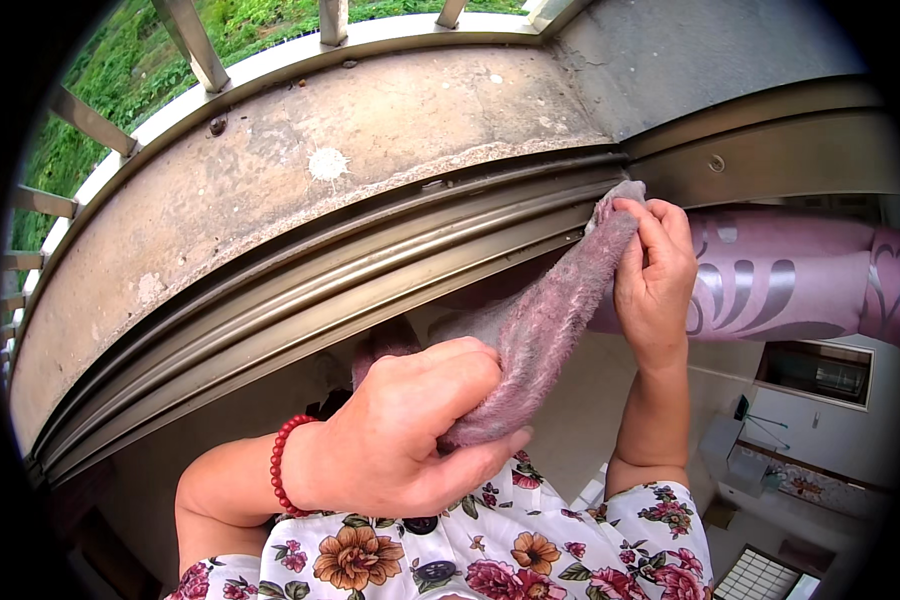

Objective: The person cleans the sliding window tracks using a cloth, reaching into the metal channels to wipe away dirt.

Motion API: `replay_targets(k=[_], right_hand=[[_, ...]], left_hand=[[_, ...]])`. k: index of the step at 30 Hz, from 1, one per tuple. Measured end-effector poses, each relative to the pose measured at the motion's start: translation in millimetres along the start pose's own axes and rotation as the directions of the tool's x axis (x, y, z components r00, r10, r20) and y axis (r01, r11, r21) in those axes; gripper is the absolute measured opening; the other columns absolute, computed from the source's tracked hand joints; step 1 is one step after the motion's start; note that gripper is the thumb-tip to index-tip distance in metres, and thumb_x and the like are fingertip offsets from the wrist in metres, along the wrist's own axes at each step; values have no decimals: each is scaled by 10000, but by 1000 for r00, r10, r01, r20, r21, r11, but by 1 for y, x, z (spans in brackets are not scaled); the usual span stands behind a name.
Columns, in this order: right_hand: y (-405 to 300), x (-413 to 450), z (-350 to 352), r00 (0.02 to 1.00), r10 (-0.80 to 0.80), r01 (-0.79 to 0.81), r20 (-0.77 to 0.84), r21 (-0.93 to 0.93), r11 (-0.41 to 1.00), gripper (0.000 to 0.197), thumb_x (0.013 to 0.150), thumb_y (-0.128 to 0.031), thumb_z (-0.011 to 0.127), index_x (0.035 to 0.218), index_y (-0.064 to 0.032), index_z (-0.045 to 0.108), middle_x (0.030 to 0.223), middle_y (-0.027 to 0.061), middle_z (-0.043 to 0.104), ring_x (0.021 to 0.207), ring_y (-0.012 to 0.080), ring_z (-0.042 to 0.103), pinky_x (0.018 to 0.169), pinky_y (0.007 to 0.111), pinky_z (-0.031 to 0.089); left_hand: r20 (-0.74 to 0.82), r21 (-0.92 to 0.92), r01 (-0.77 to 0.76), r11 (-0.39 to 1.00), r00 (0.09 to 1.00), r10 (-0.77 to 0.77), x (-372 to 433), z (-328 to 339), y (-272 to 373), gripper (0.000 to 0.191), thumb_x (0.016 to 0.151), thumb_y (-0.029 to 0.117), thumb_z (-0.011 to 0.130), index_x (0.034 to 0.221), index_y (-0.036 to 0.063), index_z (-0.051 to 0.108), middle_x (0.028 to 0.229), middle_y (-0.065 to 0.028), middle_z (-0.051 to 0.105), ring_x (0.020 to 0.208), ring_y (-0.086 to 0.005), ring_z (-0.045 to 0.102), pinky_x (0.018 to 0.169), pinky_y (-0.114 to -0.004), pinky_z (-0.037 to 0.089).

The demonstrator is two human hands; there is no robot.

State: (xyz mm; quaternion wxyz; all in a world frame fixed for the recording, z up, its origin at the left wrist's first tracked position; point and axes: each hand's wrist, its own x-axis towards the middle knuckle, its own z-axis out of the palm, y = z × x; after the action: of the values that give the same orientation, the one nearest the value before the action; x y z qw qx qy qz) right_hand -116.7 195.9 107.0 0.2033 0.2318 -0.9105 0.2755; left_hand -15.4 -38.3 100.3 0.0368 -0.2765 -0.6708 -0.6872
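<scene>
A worn mauve plush cloth (544, 337) is stretched between my two hands, with grey patches on its pile. My left hand (412, 420), a red bead bracelet at its wrist, grips the cloth's lower end. Higher up and to the right, my right hand (656, 262) pinches the upper end between thumb and fingers. That end lies at the right corner of a metal sliding-window track (345, 247), close to the side frame (772, 157); whether it touches the metal I cannot tell. The track has several long grooves with dark dirt along them.
Beyond the track lies a stained concrete ledge (270, 157) with a white splash mark, edged by metal railing bars (187, 45) with greenery outside. A purple patterned curtain (780, 277) hangs bunched at the right, beside my right hand. Room furnishings show at the lower right.
</scene>
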Motion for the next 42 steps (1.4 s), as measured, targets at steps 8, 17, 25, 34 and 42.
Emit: replay_targets(k=[8, 17, 25, 34, 42], right_hand=[[-1, -2, 11, 1000, -14, 16, 16, -172, 985, 239, 793, 29, 576, 1018, 20, 656, 969, 155, 576, 906, 295, 518, 811, 374, 432], [-17, -11, 36, 991, 73, -90, -108, -160, 983, 196, 786, 21, 582, 971, 8, 645, 1015, 147, 560, 973, 312, 489, 879, 400, 387], [-29, -5, 41, 999, 30, -36, -35, -185, 982, 223, 712, -55, 663, 926, 8, 644, 1008, 125, 572, 969, 300, 503, 844, 402, 378], [-34, -42, 34, 973, 116, -16, -197, 447, 895, 170, 810, 14, 546, 968, 55, 593, 1187, 164, 530, 1020, 193, 549, 901, 312, 446], [-40, -32, 9, 962, 256, -164, -95, 549, 820, 371, 772, 117, 448, 1101, 43, 600, 1066, 128, 601, 960, 163, 587, 839, 271, 471]], left_hand=[[-2, -19, 31, 999, 1000, -31, -1, -5, -2, 238, 707, 18, 718, 777, -6, 492, 668, -127, 437, 574, -302, 469, 480, -369, 379], [-14, -33, 40, 999, 999, -41, -3, -10, -6, 226, 712, 33, 720, 786, 2, 509, 666, -125, 466, 577, -309, 493, 487, -368, 399], [31, -33, 48, 998, 998, -47, -2, -10, -11, 225, 721, 46, 720, 781, 10, 506, 673, -127, 480, 591, -318, 503, 511, -373, 407], [32, -26, 28, 999, 999, -27, -7, -11, -13, 218, 708, 38, 717, 816, 2, 532, 720, -138, 501, 629, -323, 525, 527, -371, 436], [23, 89, 77, 993, 997, -79, -7, -19, 2, 192, 691, 8, 733, 813, -29, 590, 888, -196, 628, 738, -274, 618, 633, -292, 490]])
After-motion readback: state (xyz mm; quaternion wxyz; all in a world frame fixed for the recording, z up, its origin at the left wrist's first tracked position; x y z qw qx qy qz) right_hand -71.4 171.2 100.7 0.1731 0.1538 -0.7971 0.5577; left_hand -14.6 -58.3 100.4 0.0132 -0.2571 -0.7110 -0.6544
